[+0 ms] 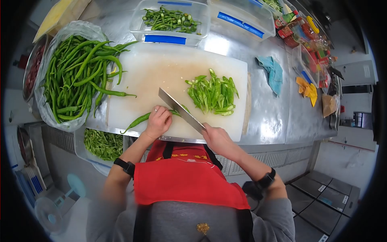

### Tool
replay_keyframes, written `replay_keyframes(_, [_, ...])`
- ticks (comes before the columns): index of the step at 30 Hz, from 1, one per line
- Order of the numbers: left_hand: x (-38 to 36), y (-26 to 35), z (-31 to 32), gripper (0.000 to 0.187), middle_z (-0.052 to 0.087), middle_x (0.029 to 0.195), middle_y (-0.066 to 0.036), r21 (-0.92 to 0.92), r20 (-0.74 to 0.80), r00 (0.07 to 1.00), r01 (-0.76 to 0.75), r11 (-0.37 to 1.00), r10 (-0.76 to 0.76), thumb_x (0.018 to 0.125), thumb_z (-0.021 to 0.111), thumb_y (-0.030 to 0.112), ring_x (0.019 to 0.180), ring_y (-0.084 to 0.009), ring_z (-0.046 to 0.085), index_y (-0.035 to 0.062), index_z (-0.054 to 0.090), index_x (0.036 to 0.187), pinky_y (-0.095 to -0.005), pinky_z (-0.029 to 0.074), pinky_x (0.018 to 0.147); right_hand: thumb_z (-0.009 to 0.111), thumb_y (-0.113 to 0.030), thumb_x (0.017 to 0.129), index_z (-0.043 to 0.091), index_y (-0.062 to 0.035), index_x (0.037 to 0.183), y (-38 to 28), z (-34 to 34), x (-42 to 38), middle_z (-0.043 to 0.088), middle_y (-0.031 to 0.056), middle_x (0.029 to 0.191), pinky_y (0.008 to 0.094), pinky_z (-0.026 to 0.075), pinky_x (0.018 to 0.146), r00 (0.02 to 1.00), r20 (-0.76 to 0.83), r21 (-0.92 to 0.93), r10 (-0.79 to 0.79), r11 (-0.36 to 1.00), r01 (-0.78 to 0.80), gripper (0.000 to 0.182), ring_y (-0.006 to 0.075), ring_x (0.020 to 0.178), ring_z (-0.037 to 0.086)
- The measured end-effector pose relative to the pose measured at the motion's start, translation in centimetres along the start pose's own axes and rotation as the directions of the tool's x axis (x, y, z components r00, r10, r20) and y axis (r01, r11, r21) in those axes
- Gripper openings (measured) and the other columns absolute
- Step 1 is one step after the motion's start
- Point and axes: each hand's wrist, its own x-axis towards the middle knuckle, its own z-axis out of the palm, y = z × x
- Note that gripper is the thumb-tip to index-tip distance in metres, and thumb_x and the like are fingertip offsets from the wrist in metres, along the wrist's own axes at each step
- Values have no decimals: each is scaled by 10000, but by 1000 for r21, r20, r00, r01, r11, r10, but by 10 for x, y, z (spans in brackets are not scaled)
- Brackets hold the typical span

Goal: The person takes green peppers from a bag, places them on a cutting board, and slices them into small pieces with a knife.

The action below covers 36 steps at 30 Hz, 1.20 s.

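My left hand (160, 119) presses a long green chili pepper (140, 121) against the white cutting board (139, 72), fingers curled over it. In my right hand (217, 137) is the handle of a cleaver (180, 109). Its broad blade slants across the pepper, just right of my left fingers. A short piece of pepper shows beyond the blade. To the right on the board lies a pile of sliced green chili pepper (213, 93). The cleaver's handle is mostly hidden in my grip.
A plastic bag of whole green chilies (76, 76) stands at the left, some hanging over the board. Behind are a clear tub of pepper stems (171, 20) and another clear tub (242, 20). A blue cloth (271, 74) lies right. A container of sliced greens (103, 143) sits below the counter edge.
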Motion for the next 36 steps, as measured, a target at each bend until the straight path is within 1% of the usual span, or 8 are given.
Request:
replay_keyframes(5, [10, 17, -23, 212, 569, 877, -87, -43, 23, 1000, -10, 999, 11, 674, 676, 8, 834, -286, 541, 58, 620, 873, -398, 469, 716, 511, -157, 927, 489, -88, 1146, -1, 0, 9, 621, 245, 704, 542, 472, 625, 997, -63, 87, 33, 996, -28, 230, 463, 684, 602])
replay_keyframes(8, [-5, 20, -45, 252, 577, 892, -68, 273, -24, 985, 173, 946, -173, 679, 688, 25, 840, -274, 546, 88, 661, 922, -392, 482, 703, 512, -161, 929, 461, -102, 1171, 8, -4, 5, 619, 244, 697, 544, 470, 614, 994, -90, 60, 56, 997, -51, 254, 461, 685, 603])
replay_keyframes(11, [-13, 6, -39, 246, 582, 897, -46, 270, 12, 988, 144, 952, -153, 688, 682, 29, 843, -259, 546, 106, 683, 921, -383, 488, 693, 511, -161, 931, 451, -103, 1176, 16, -3, 2, 621, 242, 713, 541, 469, 599, 989, -149, 38, -2, 999, 8, 260, 456, 676, 605])
replay_keyframes(17, [23, 2, 1, 206, 589, 891, -39, 150, 31, 999, 9, 989, -14, 695, 698, 14, 863, -250, 542, 105, 685, 879, -359, 473, 730, 490, -139, 936, 457, -98, 1173, 11, -12, -7, 623, 219, 726, 529, 477, 578, 994, -112, -87, 4, 996, -14, 243, 440, 648, 606])
replay_keyframes(23, [23, 3, 4, 195, 582, 892, -55, 87, -13, 1000, 22, 996, -21, 693, 722, 23, 852, -251, 538, 98, 680, 867, -360, 462, 738, 486, -144, 939, 470, -82, 1162, 22, -6, -8, 621, 209, 717, 524, 483, 576, 987, -151, -98, -54, 994, 39, 233, 440, 636, 603])
replay_keyframes(26, [20, 3, 5, 187, 579, 888, -56, 78, -34, 999, 43, 996, -40, 696, 725, 21, 848, -254, 538, 93, 676, 862, -358, 458, 736, 486, -143, 940, 472, -75, 1161, 1, -25, -25, 621, 210, 719, 522, 481, 574, 997, -78, -129, -7, 992, -3, 232, 433, 628, 602])
replay_keyframes(29, [20, 3, 6, 185, 578, 885, -59, 79, -41, 999, 29, 996, -25, 692, 727, 19, 842, -257, 539, 88, 670, 855, -361, 459, 730, 485, -134, 937, 472, -80, 1160, 14, -4, -11, 618, 210, 708, 517, 479, 561, 990, -123, -105, -74, 993, 62, 229, 431, 619, 600])
replay_keyframes(36, [17, 5, 5, 171, 581, 878, -68, 62, -60, 997, 42, 997, -39, 693, 718, 4, 834, -268, 545, 71, 651, 835, -368, 460, 726, 486, -141, 939, 475, -74, 1131, 1, -17, -11, 614, 212, 700, 526, 472, 589, 994, -104, -68, -44, 997, 37, 204, 440, 652, 599])
